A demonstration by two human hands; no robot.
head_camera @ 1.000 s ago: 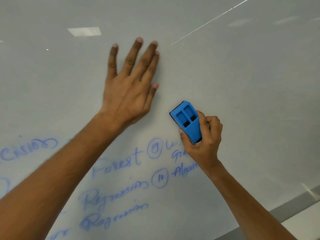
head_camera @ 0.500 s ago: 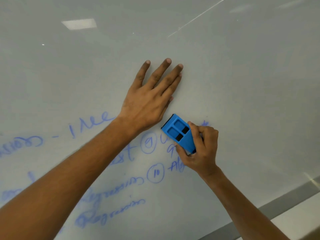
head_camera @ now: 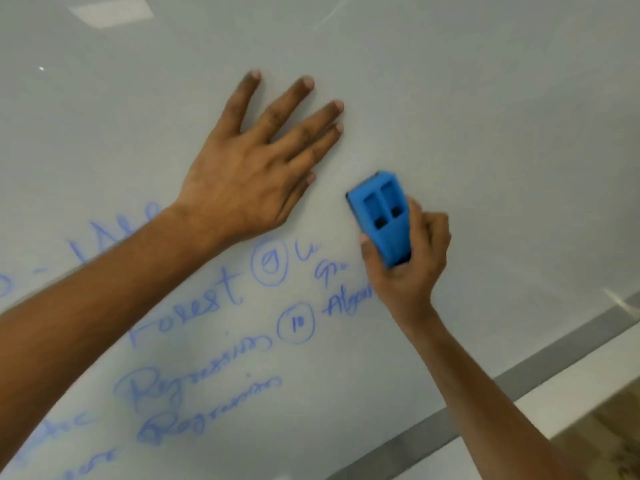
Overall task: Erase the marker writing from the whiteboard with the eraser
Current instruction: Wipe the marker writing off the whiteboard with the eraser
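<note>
A whiteboard (head_camera: 485,116) fills the view. Blue marker writing (head_camera: 194,341) covers its lower left, with circled numbers, "Forest" and "Regression" readable. My right hand (head_camera: 412,265) grips a blue eraser (head_camera: 382,216) and holds it against the board, just right of the writing's upper right end. My left hand (head_camera: 256,168) lies flat on the board with fingers spread, above the writing and left of the eraser. My left forearm hides part of the text.
The whiteboard's grey bottom frame (head_camera: 519,386) runs diagonally across the lower right. Below it are a white wall strip and a patch of brownish floor (head_camera: 609,438). Ceiling lights reflect at the board's top left.
The eraser and my right hand moved slightly up and to the right, off the words beside the circled 9; less of that word remains. My left hand stays flat on the board.
</note>
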